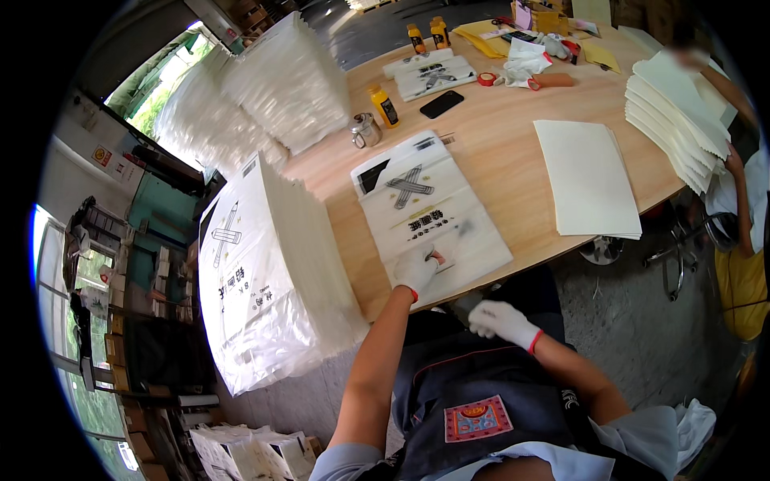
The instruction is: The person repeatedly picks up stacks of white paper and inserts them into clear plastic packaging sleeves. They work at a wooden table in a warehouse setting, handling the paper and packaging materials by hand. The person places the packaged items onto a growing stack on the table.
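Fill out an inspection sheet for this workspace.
Surface: wood-grain table, partly covered.
Job's things: printed plastic bags lying flat; tall stack of printed packs to their left; stack of white sheets to their right.
Clutter: black phone, metal mug and yellow bottle beyond the bags.
Hands: white-gloved; left hand on the bags, right hand apart from them, grip unclear.
Cables: nothing seen.
Surroundings: co-worker's hand at fanned sheets.

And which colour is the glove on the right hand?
The glove is white with a red wrist edge, best seen in the head view.
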Tool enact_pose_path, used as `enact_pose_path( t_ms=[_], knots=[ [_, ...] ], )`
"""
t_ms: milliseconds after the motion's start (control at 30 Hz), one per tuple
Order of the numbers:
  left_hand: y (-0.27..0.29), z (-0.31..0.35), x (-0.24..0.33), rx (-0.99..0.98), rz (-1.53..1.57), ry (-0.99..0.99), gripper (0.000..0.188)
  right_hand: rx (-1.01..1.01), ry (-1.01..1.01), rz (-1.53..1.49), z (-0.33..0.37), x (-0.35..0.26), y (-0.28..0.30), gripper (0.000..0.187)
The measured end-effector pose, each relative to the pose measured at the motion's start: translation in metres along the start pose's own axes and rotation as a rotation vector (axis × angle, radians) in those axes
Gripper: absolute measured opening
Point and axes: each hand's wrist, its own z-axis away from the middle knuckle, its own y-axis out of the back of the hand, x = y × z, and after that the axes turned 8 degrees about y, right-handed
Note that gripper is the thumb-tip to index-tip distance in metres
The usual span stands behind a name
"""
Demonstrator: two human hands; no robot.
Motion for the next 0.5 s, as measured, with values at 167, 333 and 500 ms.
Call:
enact_pose_path(
  t_ms=[167, 333, 500],
  knots=[
    [0.008, 0.013, 0.020, 0.059, 0.152, -0.024, 0.010, 0.359, 0.302, 0.429, -0.073, -0.071, -0.004, 0.030],
    [0.030, 0.003, 0.028, 0.052, 0.380, -0.112, 0.014, 0.327, 0.228, 0.236, -0.135, -0.019, 0.017, 0.043],
    [0.053, 0.010, 0.047, 0.004, 0.717, -0.218, 0.013, 0.244, 0.148, 0.450, -0.086, -0.019, 0.044, 0.044]
  ],
)
